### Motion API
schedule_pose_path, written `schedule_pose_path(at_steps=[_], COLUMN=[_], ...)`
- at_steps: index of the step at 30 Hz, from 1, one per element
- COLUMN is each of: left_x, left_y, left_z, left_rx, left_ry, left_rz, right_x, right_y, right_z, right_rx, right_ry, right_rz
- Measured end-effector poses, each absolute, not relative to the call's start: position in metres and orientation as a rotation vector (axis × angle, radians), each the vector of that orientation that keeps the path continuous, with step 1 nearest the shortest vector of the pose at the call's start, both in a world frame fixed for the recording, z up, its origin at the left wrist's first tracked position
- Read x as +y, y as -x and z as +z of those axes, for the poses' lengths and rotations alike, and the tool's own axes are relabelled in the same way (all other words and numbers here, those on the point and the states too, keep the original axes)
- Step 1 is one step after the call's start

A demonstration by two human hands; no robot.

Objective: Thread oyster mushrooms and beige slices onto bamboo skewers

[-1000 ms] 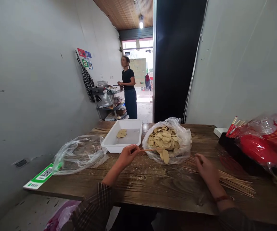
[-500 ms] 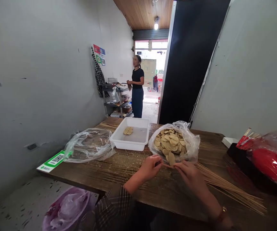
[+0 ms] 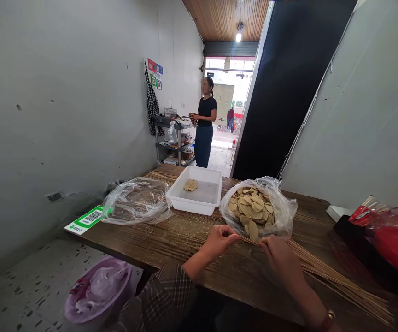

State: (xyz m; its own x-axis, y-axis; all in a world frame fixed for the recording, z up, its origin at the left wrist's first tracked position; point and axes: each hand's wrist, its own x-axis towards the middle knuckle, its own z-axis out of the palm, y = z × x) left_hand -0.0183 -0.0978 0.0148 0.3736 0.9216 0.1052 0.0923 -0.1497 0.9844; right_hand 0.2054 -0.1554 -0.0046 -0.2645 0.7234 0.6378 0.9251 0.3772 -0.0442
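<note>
My left hand [image 3: 219,240] pinches the tips of some thin wooden skewers [image 3: 346,279], its thumb and forefinger closed together. To its right, my right hand [image 3: 279,254] has its fingers closed over the same skewers, a short stretch showing between the hands. The rest of the bundle fans out past my right wrist to the table's lower right. Just beyond my hands sits an open clear plastic bag [image 3: 286,214] full of flat, tan oval slices [image 3: 252,205]. One slice stands at the bag's near edge, close to my fingers.
A white plastic tub [image 3: 194,207] holds a few tan slices [image 3: 190,185]. Left of it lie a crumpled clear bag [image 3: 137,203] and a QR-code sign [image 3: 88,220]. Red packages [image 3: 397,244] fill the right side. A purple bin [image 3: 98,290] stands below. A person [image 3: 206,122] stands by a cart [image 3: 178,138].
The view has turned slightly, so the scene sits farther right. Both hands keep hold of the skewers, and the gap between them looks a little wider.
</note>
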Motion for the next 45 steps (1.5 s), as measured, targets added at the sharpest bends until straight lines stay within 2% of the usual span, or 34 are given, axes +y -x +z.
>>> schedule_pose_path(at_steps=[4,9,16,20,27,36,41,45], left_x=[-0.089,-0.078,-0.075,-0.074,-0.069,-0.067,-0.065,-0.066], left_y=[0.040,0.077,0.095,0.095,0.087,0.090,0.088,0.080], left_z=[0.010,0.012,0.026,0.030,0.038,0.030,0.023,0.020], left_rx=[0.972,1.022,0.986,0.991,1.012,1.065,1.082,1.098], left_ry=[-1.463,-1.316,-1.295,-1.346,-1.475,-1.509,-1.523,-1.521], left_rz=[1.009,1.209,1.290,1.247,1.234,1.194,1.165,1.134], right_x=[-0.153,-0.147,-0.153,-0.156,-0.152,-0.166,-0.191,-0.204], right_y=[-0.239,-0.308,-0.353,-0.354,-0.329,-0.314,-0.319,-0.319], right_z=[-0.015,-0.022,-0.039,-0.031,0.020,-0.037,-0.046,-0.040], right_rx=[-1.993,-1.763,-2.007,-1.971,-1.823,-1.598,-1.891,-2.040], right_ry=[1.543,1.899,2.035,2.023,1.909,1.906,1.889,1.819], right_rz=[-0.454,-0.539,-0.567,-0.579,-0.697,-0.433,-0.234,-0.208])
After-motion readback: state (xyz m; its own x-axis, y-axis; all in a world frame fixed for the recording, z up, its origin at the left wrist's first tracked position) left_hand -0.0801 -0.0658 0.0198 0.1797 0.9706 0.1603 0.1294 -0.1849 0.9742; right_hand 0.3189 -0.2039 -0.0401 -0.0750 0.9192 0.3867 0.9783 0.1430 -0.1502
